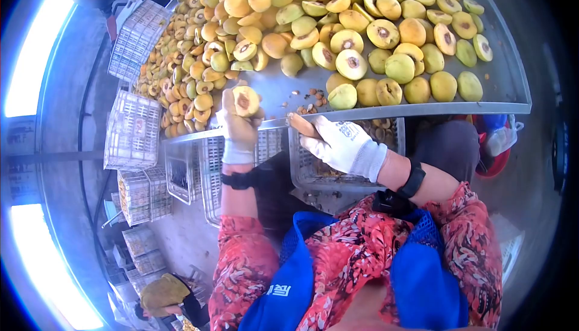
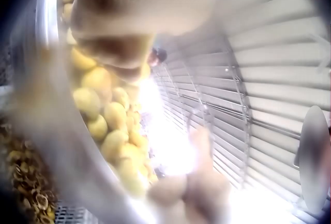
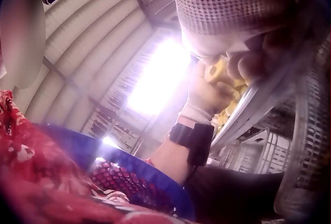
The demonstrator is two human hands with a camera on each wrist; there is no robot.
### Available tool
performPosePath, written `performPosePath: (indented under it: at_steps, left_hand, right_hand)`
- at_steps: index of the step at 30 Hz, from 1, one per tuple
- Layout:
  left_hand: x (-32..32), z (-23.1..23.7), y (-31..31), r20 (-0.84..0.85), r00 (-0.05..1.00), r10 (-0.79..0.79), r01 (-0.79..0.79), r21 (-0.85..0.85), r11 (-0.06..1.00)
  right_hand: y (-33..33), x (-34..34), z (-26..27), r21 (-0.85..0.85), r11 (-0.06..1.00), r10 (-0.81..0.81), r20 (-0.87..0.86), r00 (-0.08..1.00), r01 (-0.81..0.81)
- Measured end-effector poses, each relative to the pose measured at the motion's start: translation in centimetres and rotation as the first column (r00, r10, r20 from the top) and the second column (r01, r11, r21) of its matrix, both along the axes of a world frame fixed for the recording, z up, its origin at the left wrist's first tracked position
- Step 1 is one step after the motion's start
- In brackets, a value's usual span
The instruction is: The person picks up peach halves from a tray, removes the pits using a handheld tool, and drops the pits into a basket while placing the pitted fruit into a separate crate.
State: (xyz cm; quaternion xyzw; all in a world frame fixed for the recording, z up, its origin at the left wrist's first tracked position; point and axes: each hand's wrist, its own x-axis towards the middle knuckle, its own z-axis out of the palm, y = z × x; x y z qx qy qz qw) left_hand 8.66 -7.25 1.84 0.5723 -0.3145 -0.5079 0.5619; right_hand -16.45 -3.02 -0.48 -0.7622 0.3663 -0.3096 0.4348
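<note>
In the head view my gloved left hand (image 1: 238, 129) holds a yellow peach half (image 1: 246, 101) above the metal table's near rim, its cut face up and brown at the centre. My right hand (image 1: 347, 145), in a white glove, grips a tool by its wooden handle (image 1: 303, 126), which points left toward the peach half. A blurred curved metal tip (image 2: 199, 113) shows on the tool in the left wrist view. The two hands are apart. Beyond them, a heap of halved peaches (image 1: 351, 64) covers much of the metal table (image 1: 271, 89).
Small brown pit pieces (image 1: 310, 106) lie near the table's raised rim (image 1: 434, 109). Below it, a plastic crate (image 1: 295, 171) holds brown scraps. More white crates (image 1: 132, 129) stand at the left. A red basin (image 1: 497, 165) sits at the right. Another person (image 1: 166, 298) shows at lower left.
</note>
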Motion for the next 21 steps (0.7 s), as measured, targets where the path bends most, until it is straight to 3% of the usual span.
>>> performPosePath:
  at_steps: [4,6,11,13,16,19,21]
  left_hand:
    - [-6.1,1.4,2.7,0.045,0.999,-0.016,0.018,-0.055,0.998]
    - [-8.6,1.7,3.4,0.193,0.981,0.022,0.012,-0.176,0.984]
    - [-10.0,1.2,4.1,0.212,0.977,0.023,0.023,-0.210,0.977]
    - [-9.4,0.1,4.0,0.503,0.858,0.103,0.057,-0.292,0.955]
    - [-8.4,-1.1,3.6,0.590,0.797,0.131,0.080,-0.318,0.945]
    - [-8.9,-0.7,4.0,0.472,0.872,0.129,-0.006,-0.253,0.967]
    - [-8.7,-0.8,4.1,0.506,0.855,0.119,0.009,-0.244,0.970]
  right_hand:
    - [-0.1,0.4,0.8,0.112,0.993,0.024,-0.016,1.000,-0.022]
    - [-0.1,0.6,0.2,0.105,0.994,-0.002,0.042,0.999,-0.003]
    - [0.2,0.5,0.0,0.136,0.991,-0.024,0.078,0.997,0.013]
    - [0.2,-0.1,1.1,0.222,0.974,0.036,0.012,0.999,-0.037]
    - [-0.6,-1.3,2.6,0.275,0.954,0.146,-0.091,0.985,-0.116]
    - [-1.1,-2.2,3.2,0.295,0.935,0.237,-0.108,0.965,-0.197]
    - [-0.9,-1.7,1.9,0.301,0.936,0.214,-0.080,0.974,-0.181]
